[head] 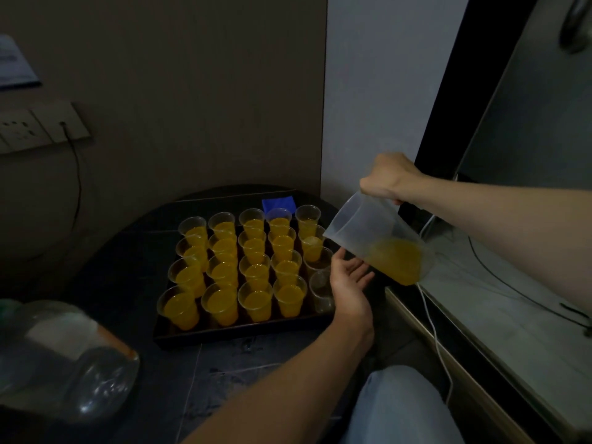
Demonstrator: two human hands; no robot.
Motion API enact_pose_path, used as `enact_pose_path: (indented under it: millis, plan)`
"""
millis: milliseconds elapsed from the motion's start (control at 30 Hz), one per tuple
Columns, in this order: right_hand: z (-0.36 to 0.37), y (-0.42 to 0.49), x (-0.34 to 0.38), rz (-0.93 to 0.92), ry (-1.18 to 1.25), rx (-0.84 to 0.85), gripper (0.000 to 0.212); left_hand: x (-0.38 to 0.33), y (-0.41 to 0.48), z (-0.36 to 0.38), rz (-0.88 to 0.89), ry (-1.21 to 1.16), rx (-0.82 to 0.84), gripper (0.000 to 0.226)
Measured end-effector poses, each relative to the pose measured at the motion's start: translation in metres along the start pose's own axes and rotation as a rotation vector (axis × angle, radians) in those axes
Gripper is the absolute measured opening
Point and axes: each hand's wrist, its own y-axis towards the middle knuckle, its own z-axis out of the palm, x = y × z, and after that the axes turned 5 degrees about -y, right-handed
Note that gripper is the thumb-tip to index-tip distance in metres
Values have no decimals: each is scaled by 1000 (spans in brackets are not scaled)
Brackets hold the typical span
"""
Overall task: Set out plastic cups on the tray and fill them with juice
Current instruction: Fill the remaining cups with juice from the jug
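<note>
Near the end of filling – jug [368, 238] tipped toward the last cups on the tray [224, 335].
Dark round table [128, 251] carries the black tray, tucked into the wall corner. The tray holds a tight grid of plastic cups [224, 274], most of them with juice in them. The clear jug hangs just off the tray's right edge, spout aimed down-left and the remaining juice [397, 261] pooled low in it, likely lined up for the right column. Right hand [387, 181] has its fingers wrapped round the jug's top at the handle and carries the weight. Left hand [347, 277] is flat, palm up, holding nothing, under the jug – probably to steady it or catch drips; I can't tell whether it touches. Two empty cups [322, 293] sit in the near right column, beside that hand.
</note>
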Motion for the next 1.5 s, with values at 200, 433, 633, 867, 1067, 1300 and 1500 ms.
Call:
enact_pose_path:
  millis: [200, 433, 633, 867, 1067, 1300, 1500]
  plan:
    - [4, -6, 1, -9, -10, -9, 23, 7, -3, -3, -8, -50, -39, 41]
    - [13, -3, 6, -25, -68, 7, 22, 10, -2, -6, -22, -66, -80, 37]
    - [20, 2, 9, -35, -97, 5, 18, 11, 1, -9, -57, -72, -84, 37]
    - [27, 6, 11, -22, -120, 15, 24, 10, 1, -10, -68, -55, -92, 31]
    - [26, 6, 15, -25, -126, 22, 18, 7, 2, -11, -101, -69, -88, 36]
    - [29, 7, 17, -22, -126, 16, 24, 10, 6, -15, -101, -62, -80, 42]
    - [27, 7, 14, -19, -133, 8, 23, 11, 5, -12, -102, -65, -78, 42]
